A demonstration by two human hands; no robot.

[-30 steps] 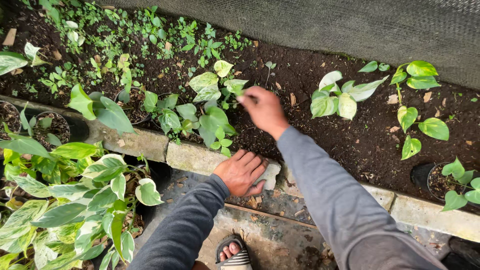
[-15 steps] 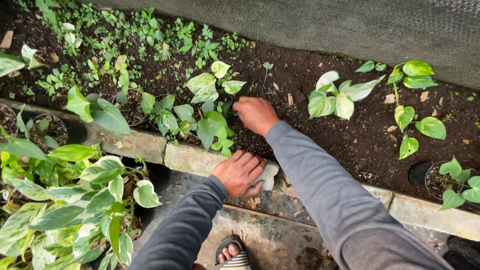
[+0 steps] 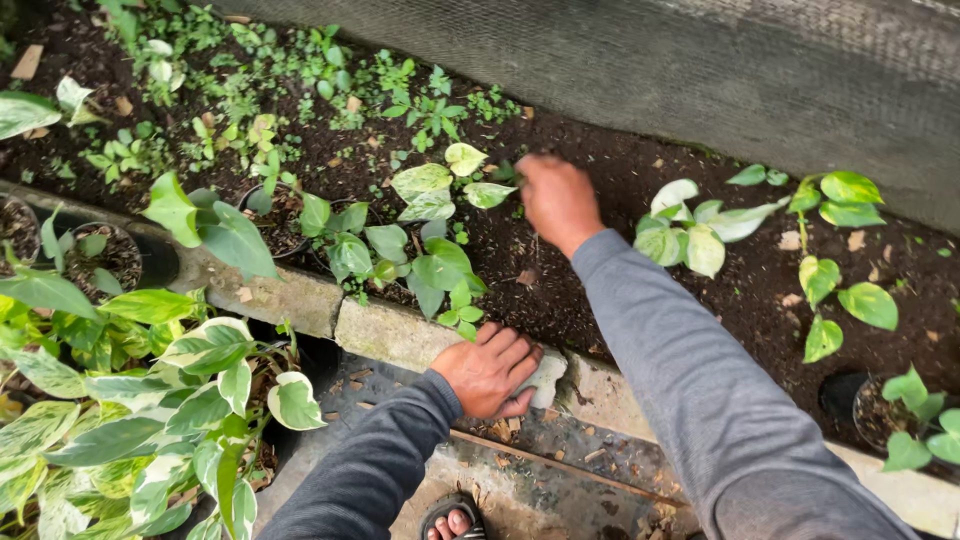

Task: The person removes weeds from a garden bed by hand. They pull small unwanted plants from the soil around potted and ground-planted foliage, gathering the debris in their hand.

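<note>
My left hand [image 3: 490,370] rests palm down on the concrete curb [image 3: 390,335], fingers spread over a pale chipped corner, holding nothing. My right hand [image 3: 555,200] reaches out over the dark soil bed [image 3: 600,290], just right of a small variegated plant [image 3: 435,185]. It is blurred and seen from the back, its fingers curled down toward the soil and hidden, so I cannot see whether it holds anything. Both arms wear grey long sleeves.
Another variegated plant [image 3: 690,235] grows right of my right hand, more [image 3: 840,240] farther right. Small weeds [image 3: 300,90] dot the bed's back. Black pots [image 3: 110,255] with leafy plants [image 3: 190,400] crowd the left. A grey mesh wall [image 3: 700,70] stands behind. My sandalled foot [image 3: 455,520] is below.
My right hand dipped toward the soil beside the small plant, then rose and shifted a little right. My left hand has stayed on the curb.
</note>
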